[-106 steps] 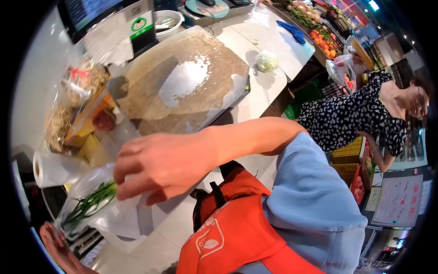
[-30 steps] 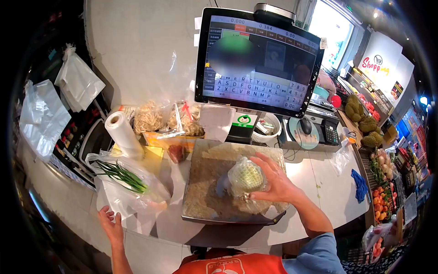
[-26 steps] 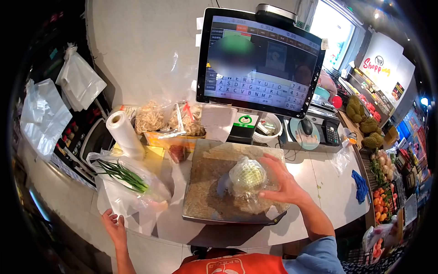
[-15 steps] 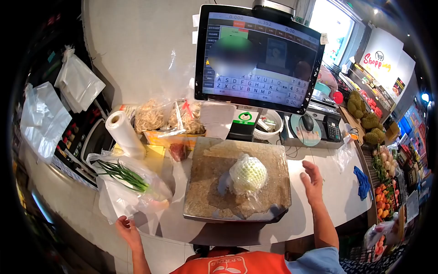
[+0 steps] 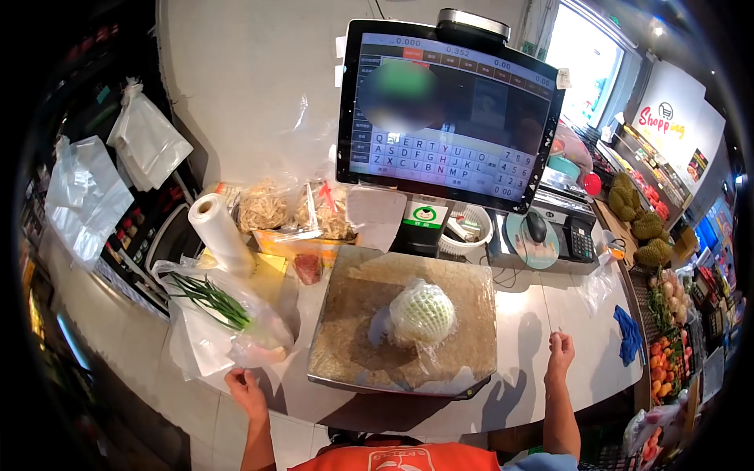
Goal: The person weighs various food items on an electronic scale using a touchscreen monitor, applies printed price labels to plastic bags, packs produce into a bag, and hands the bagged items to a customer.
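Observation:
On the weighing scale (image 5: 338, 353), right of the middle of its worn top plate, sits a round pale green fruit in a white foam net and clear plastic (image 5: 422, 312). My right hand (image 5: 559, 357) is over the counter to the right of the scale, fingers curled in, nothing visible in them. My left hand (image 5: 247, 392) hovers by the counter's front edge with its fingers a little apart and holds nothing I can see. Just above it lies a clear plastic bag (image 5: 196, 345) with green onions (image 5: 216, 302) in it. Neither hand touches the fruit.
A touchscreen (image 5: 452, 118) stands behind the scale. To the left are a roll of plastic bags (image 5: 218, 234), bagged dried goods (image 5: 263, 206) and a dark red packet (image 5: 308, 268). At right are a mouse (image 5: 536, 228), card terminal (image 5: 580, 245) and blue cloth (image 5: 627, 335).
My right hand has come down toward me, and its spread fingers have curled in. My left hand has shifted slightly right. The fruit stays on the scale; the whole view has shifted a little.

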`<action>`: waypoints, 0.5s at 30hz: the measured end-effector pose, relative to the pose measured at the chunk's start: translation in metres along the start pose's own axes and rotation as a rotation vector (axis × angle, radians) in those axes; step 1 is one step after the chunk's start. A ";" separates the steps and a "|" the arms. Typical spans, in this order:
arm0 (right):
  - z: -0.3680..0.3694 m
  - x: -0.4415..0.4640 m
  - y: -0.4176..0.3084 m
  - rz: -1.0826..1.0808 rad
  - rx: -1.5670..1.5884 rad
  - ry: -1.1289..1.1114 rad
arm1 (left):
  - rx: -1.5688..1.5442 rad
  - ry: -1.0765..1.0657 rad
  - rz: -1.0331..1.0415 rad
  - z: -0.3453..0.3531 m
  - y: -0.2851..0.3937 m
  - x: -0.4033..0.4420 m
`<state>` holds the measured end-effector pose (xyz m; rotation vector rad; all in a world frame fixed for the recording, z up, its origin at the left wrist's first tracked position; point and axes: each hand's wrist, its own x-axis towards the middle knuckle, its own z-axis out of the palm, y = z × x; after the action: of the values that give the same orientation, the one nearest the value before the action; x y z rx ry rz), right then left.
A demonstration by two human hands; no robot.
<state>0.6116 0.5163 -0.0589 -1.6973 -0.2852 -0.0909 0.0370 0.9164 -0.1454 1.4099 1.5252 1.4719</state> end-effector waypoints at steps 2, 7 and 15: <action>-0.004 -0.001 0.020 -0.049 -0.028 -0.007 | 0.071 0.007 0.027 0.001 -0.001 -0.002; 0.004 -0.019 0.048 -0.050 -0.109 0.000 | 0.135 0.007 0.050 0.003 0.005 -0.002; 0.029 -0.047 0.067 -0.242 -0.507 0.002 | 0.127 0.011 0.101 0.006 0.004 -0.002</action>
<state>0.5792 0.5306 -0.1379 -2.1570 -0.4965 -0.3692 0.0443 0.9154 -0.1436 1.5755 1.5994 1.4657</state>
